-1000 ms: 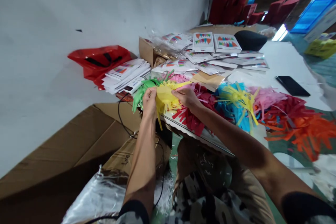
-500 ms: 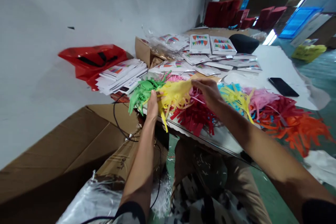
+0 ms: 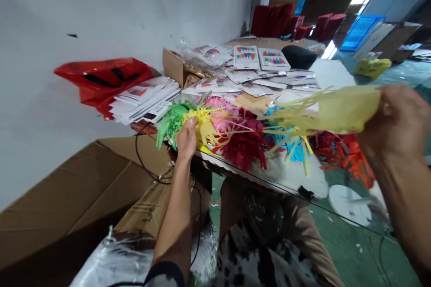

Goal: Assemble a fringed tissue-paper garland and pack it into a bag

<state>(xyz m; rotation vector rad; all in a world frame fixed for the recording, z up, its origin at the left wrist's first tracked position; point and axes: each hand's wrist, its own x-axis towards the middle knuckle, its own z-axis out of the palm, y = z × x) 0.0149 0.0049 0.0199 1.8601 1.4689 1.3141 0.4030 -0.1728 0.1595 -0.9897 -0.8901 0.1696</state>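
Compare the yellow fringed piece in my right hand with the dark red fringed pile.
Colour: the yellow piece is pale yellow, the dark red pile deep red.
Pose: the yellow piece stretches out sideways from the right hand, while the dark red pile lies heaped on the table.
Both have narrow strips.

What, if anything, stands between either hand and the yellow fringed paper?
Nothing visible. The right hand grips the yellow piece directly by its end, and the left hand touches the yellow bunch. Blue fringe shows partly behind the held piece, not between it and the hand.
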